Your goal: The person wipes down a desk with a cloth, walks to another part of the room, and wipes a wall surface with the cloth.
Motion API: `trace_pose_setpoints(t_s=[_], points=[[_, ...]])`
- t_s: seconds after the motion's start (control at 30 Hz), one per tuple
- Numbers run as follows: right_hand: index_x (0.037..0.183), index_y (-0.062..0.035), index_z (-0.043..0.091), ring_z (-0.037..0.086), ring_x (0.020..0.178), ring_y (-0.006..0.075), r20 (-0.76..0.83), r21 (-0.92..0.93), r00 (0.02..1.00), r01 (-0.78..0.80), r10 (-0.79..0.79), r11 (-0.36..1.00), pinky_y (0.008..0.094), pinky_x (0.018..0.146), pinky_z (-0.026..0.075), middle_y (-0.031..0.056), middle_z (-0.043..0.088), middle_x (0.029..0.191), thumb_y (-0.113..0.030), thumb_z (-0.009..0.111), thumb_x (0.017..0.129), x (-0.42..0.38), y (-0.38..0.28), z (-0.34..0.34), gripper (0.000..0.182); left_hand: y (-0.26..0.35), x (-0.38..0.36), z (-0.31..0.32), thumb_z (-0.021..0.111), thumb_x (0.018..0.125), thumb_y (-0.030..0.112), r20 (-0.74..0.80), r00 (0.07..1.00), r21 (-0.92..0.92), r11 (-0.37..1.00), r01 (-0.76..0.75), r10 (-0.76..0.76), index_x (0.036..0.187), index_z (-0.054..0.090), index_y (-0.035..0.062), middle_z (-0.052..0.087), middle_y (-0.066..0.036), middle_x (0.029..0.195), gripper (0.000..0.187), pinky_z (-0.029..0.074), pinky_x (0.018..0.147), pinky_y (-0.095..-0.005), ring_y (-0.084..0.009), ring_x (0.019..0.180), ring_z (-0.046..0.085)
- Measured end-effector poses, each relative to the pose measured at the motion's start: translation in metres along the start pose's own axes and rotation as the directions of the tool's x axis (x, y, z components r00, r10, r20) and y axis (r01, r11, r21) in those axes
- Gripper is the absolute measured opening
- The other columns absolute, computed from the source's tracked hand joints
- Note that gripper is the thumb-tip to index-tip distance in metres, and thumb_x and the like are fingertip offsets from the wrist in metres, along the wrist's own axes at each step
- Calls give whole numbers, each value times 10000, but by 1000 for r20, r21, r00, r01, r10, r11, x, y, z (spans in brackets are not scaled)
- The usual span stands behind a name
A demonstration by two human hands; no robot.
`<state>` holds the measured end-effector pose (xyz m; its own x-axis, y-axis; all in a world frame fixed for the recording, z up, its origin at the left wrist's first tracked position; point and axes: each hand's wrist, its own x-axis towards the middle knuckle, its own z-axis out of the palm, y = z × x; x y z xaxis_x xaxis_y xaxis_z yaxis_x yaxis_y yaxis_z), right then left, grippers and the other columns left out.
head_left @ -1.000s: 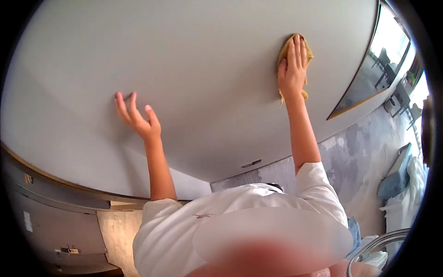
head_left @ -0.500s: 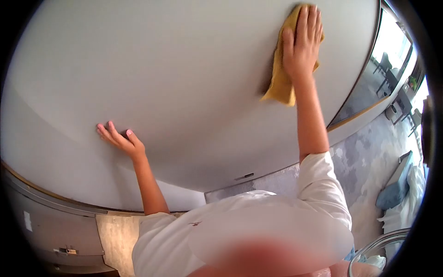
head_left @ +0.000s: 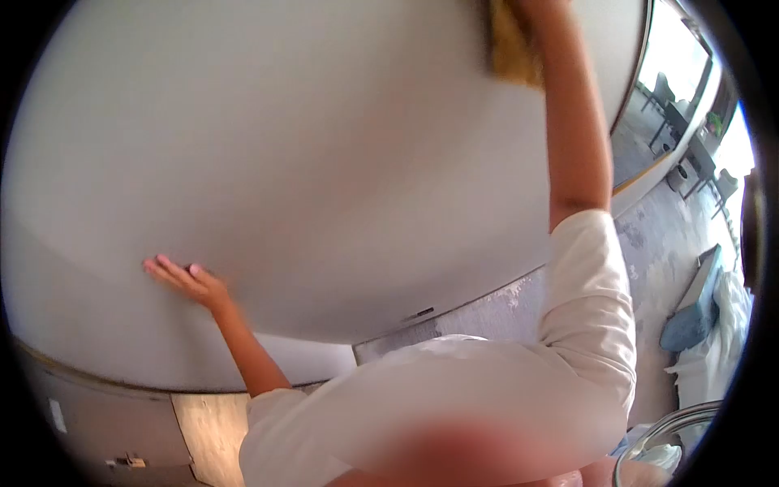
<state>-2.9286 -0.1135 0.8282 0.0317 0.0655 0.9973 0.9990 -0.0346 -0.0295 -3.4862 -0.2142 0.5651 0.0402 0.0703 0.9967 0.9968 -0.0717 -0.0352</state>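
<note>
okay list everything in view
Wall: one, pale grey, centre
Cloth: one, yellow, top
Mirror: one, dark frame, upper right
Bin: one, grey, right
Chairs: count unclear, dark, right
Plant: one, green, right
Padded piece: one, blue, right
Fabric: count unclear, white, lower right
Carpet: one, grey, right
Wall fitting: one, dark, low centre
Wood surface: one, tan, lower left
Panelling: one, brown, lower left
Shirt: one, white, bottom
Left hand: one, bare, left
Right hand: one, bare, top edge

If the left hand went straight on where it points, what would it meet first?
The left hand would probably meet the pale wall first; whether they touch now is unclear. Nothing else shows in that line.
</note>
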Motion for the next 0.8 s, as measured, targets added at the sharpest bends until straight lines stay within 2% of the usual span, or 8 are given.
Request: trace_pose_setpoints(t_s=[0.07, 0.1, 0.13, 0.23, 0.43, 0.6, 0.7, 0.8], points=[[1584, -66, 150, 89, 1535, 265, 57, -11, 998, -16, 16, 1000, 444, 1246, 95, 130, 128, 1659, -282, 270, 1066, -78, -7, -11, 574, -6, -3, -1, 287, 1066, 397, -10, 1000, 6, 1000, -20, 20, 1544, 295, 15, 178, -232, 1626, 612, 166, 1197, -551, -420, 1496, 190], [1543, -26, 298, 225, 1500, 356, 120, 407, 991, 4, -58, 913, 491, 1212, 160, 183, 275, 1608, -247, 434, 1005, -119, 10, -17, 597, -9, -5, 0, 284, 1068, 403, -10, 1000, 14, 1000, -25, 25, 1544, 294, 14, 178, -234, 1625, 615, 170, 1196, -553, -421, 1495, 193], [1492, -14, 387, 271, 1470, 390, -50, 403, 995, 99, -86, 910, 515, 1196, 205, 208, 330, 1568, -273, 468, 989, -153, 14, -10, 571, -11, -5, -1, 282, 1069, 409, -9, 999, 24, 999, -32, 32, 1544, 294, 14, 178, -236, 1624, 618, 173, 1195, -554, -421, 1494, 196], [1502, -1, 374, 237, 1488, 404, 137, 381, 990, -30, -24, 924, 527, 1210, 169, 212, 287, 1594, -301, 411, 1006, -266, 28, -7, 580, -9, -3, -1, 278, 1072, 424, -7, 999, 27, 999, -40, 40, 1542, 292, 8, 181, -239, 1622, 628, 179, 1196, -555, -418, 1494, 199], [1504, 28, 349, 244, 1478, 433, 217, 354, 961, -239, 169, 904, 550, 1198, 178, 254, 279, 1585, -252, 405, 1014, -405, 77, 12, 567, -10, 2, 2, 271, 1076, 418, -5, 999, 23, 998, -54, 54, 1544, 280, 4, 178, -229, 1625, 625, 180, 1204, -541, -407, 1499, 192], [1523, 21, 320, 199, 1496, 412, 183, 368, 886, -464, 427, 805, 510, 1212, 160, 225, 245, 1608, -261, 397, 1039, -303, 123, 13, 565, -1, 4, 1, 272, 1071, 365, -20, 999, 35, 998, -48, 48, 1539, 299, 3, 199, -223, 1624, 592, 177, 1203, -533, -394, 1498, 205], [1503, 16, 364, 252, 1485, 384, -85, 357, 963, -210, 255, 910, 475, 1209, 196, 217, 313, 1581, -277, 413, 1042, -199, 174, 48, 548, 0, 4, -3, 265, 1074, 363, -16, 999, 37, 998, -43, 43, 1540, 295, 2, 200, -219, 1624, 590, 179, 1204, -533, -394, 1498, 206], [1446, 8, 451, 361, 1424, 380, -352, 322, 935, 88, 33, 943, 464, 1180, 276, 222, 414, 1517, -274, 446, 1026, -70, 213, 69, 505, -1, 5, 0, 261, 1077, 367, -26, 998, 44, 998, -51, 53, 1540, 292, 0, 201, -215, 1625, 592, 183, 1205, -533, -395, 1497, 208]])
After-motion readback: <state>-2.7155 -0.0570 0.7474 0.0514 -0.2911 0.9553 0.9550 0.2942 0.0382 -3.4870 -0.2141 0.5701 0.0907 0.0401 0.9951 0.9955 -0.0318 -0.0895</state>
